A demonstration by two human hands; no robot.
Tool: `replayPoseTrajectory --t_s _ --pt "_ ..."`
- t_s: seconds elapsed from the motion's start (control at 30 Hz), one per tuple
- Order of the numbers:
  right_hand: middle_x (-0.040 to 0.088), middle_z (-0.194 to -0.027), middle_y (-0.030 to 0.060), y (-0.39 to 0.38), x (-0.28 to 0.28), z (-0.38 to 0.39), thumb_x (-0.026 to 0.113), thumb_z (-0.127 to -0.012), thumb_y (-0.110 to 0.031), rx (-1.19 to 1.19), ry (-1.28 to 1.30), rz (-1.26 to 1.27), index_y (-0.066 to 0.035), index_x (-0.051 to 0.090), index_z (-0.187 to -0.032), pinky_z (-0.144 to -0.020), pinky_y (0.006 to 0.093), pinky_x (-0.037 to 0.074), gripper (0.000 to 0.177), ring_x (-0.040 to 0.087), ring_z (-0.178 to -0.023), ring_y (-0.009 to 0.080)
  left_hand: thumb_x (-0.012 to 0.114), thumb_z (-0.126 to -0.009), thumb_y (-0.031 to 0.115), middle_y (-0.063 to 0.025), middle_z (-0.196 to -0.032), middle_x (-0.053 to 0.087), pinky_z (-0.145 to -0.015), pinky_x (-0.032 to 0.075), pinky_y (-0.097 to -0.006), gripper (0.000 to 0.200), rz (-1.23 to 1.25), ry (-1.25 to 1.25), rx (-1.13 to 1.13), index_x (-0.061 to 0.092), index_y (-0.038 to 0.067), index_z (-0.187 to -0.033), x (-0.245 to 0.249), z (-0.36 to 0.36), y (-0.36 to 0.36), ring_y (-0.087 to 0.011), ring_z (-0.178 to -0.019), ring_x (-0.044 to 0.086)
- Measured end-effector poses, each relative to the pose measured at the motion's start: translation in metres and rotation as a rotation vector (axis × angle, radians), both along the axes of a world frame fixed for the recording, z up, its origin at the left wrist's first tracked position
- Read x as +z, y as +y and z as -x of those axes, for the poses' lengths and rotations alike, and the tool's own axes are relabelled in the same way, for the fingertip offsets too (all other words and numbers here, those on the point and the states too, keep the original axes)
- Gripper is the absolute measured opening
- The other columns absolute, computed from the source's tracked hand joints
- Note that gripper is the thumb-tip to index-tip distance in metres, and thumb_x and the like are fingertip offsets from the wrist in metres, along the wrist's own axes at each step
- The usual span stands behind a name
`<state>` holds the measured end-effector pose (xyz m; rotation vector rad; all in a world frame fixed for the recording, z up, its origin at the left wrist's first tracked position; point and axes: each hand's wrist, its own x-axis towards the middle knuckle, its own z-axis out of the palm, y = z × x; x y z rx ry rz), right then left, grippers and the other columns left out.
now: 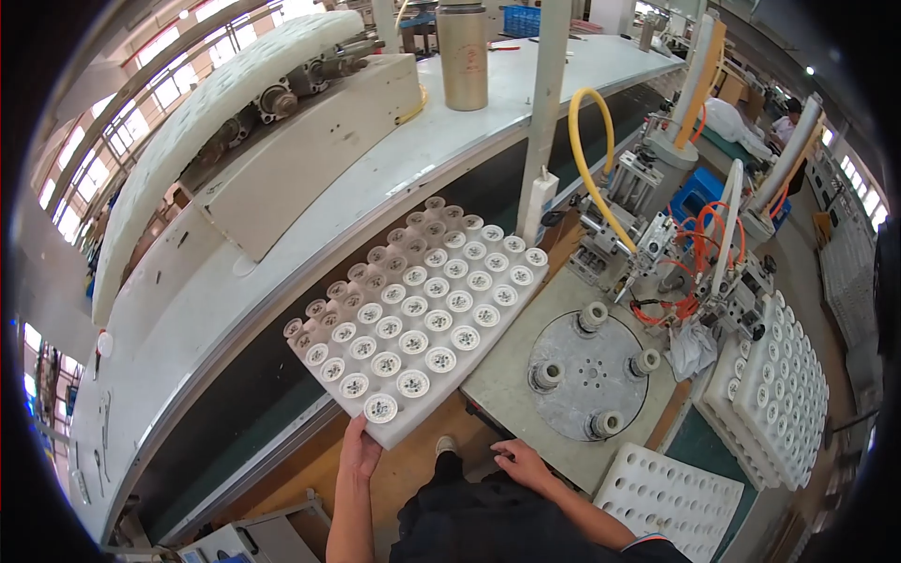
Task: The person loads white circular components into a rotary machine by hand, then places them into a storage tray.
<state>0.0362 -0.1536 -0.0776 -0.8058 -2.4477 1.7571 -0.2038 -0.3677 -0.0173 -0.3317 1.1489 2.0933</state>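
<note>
A white foam tray (424, 405) bears rows of round white parts with small dark components on top, and empty-looking cups along its far left side. My left hand (360, 448) grips the tray's near corner, its fingers partly hidden by the tray. My right hand (522, 464) is beside the edge of the machine table, fingers apart and holding nothing. To its right lies a round metal turntable (572, 352) with several cylindrical fixtures standing on it.
A machine with a yellow hose (612, 202) and orange tubes stands behind the turntable. Filled trays (774, 385) are stacked at the right, and a perforated white tray (666, 502) lies lower right. A post (544, 113) and gold bottle (463, 61) stand beyond. A person (788, 122) is far right.
</note>
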Motion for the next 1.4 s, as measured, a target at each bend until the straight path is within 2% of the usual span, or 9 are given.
replayPoseTrajectory --t_s 0.43,0.53,0.7,0.8,0.87,0.93,1.0,1.07,1.4 --pt "0.058 -0.107 0.0136 0.003 -0.001 -0.005 0.06 -0.085 -0.016 0.025 -0.033 0.0 -0.007 0.062 -0.112 -0.082 0.0331 0.05 0.028 0.062 -0.091 0.0229 0.051 -0.092 0.023 -0.0101 -0.129 0.052 -0.101 0.043 -0.0435 0.043 -0.035 0.005 -0.014 0.043 0.005 -0.13 -0.013 0.001 0.001 -0.0266 -0.118 0.051" --pt "0.059 -0.106 0.0135 0.005 -0.005 -0.004 0.06 -0.085 -0.016 0.026 -0.008 -0.014 -0.007 0.062 -0.111 -0.081 0.0326 0.049 0.027 0.062 -0.09 0.0223 0.055 -0.086 0.017 -0.01 -0.127 0.053 -0.101 0.042 -0.0433 0.046 -0.048 -0.028 0.026 0.043 0.004 -0.129 -0.011 -0.001 0.002 -0.0254 -0.117 0.052" --pt "0.063 -0.09 0.0114 0.021 0.041 0.008 0.063 -0.082 -0.017 -0.12 0.033 0.074 -0.005 0.063 -0.105 -0.078 0.0301 0.048 0.025 0.062 -0.083 0.0207 0.05 -0.092 0.022 -0.0098 -0.128 0.053 -0.1 0.044 -0.0439 0.041 -0.047 -0.007 0.024 0.044 0.005 -0.129 -0.019 0.0 -0.002 -0.0269 -0.117 0.052" --pt "0.063 -0.084 0.0092 0.036 0.106 0.015 0.065 -0.082 -0.015 -0.376 0.251 0.383 -0.003 0.064 -0.099 -0.075 0.0265 0.048 0.021 0.06 -0.079 0.0179 0.049 -0.093 0.023 -0.0102 -0.127 0.054 -0.1 0.044 -0.044 0.04 -0.061 -0.021 0.036 0.045 0.005 -0.129 -0.019 0.0 -0.001 -0.0271 -0.117 0.052" --pt "0.062 -0.082 0.0094 0.042 0.178 0.009 0.061 -0.083 -0.009 -0.311 0.511 0.075 -0.001 0.062 -0.089 -0.069 0.0278 0.048 0.009 0.059 -0.074 0.0191 0.049 -0.093 0.023 -0.0103 -0.127 0.054 -0.1 0.044 -0.0441 0.04 -0.053 -0.02 0.025 0.045 0.005 -0.129 -0.014 -0.001 0.002 -0.0272 -0.117 0.052" --pt "0.061 -0.08 0.0105 0.042 0.241 -0.005 0.057 -0.083 -0.006 -0.044 0.876 0.037 -0.001 0.058 -0.085 -0.062 0.0321 0.049 0.005 0.059 -0.069 0.0219 0.049 -0.093 0.023 -0.0104 -0.127 0.054 -0.1 0.044 -0.0443 0.04 -0.039 -0.022 0.013 0.045 0.005 -0.129 -0.013 -0.001 0.002 -0.0273 -0.117 0.052" --pt "0.056 -0.067 0.0039 0.064 0.259 0.006 0.064 -0.081 -0.003 0.696 1.462 0.236 -0.004 0.062 -0.095 -0.054 0.0303 0.045 0.014 0.054 -0.058 0.0189 0.054 -0.088 0.02 -0.0082 -0.127 0.054 -0.1 0.043 -0.0446 0.042 -0.036 -0.05 0.019 0.046 0.007 -0.127 -0.015 -0.001 0.001 -0.0255 -0.116 0.053" --pt "0.056 -0.074 0.0039 0.03 0.335 -0.005 0.06 -0.09 -0.029 0.403 1.344 0.139 -0.026 0.051 -0.128 -0.049 0.0257 0.04 0.039 0.053 -0.054 0.0143 0.05 -0.09 0.021 -0.0095 -0.127 0.054 -0.099 0.044 -0.0447 0.041 -0.035 -0.031 0.01 0.045 0.006 -0.128 -0.023 0.0 -0.001 -0.0265 -0.117 0.052" --pt "0.055 -0.065 0.0072 0.018 0.351 0.011 0.062 -0.089 -0.034 0.51 1.459 0.122 -0.029 0.047 -0.13 -0.043 0.0253 0.033 0.044 0.045 -0.045 0.0144 0.046 -0.092 0.022 -0.0102 -0.129 0.052 -0.101 0.042 -0.0451 0.041 -0.052 0.005 -0.027 0.044 0.005 -0.13 -0.039 -0.007 -0.002 -0.0276 -0.118 0.051"
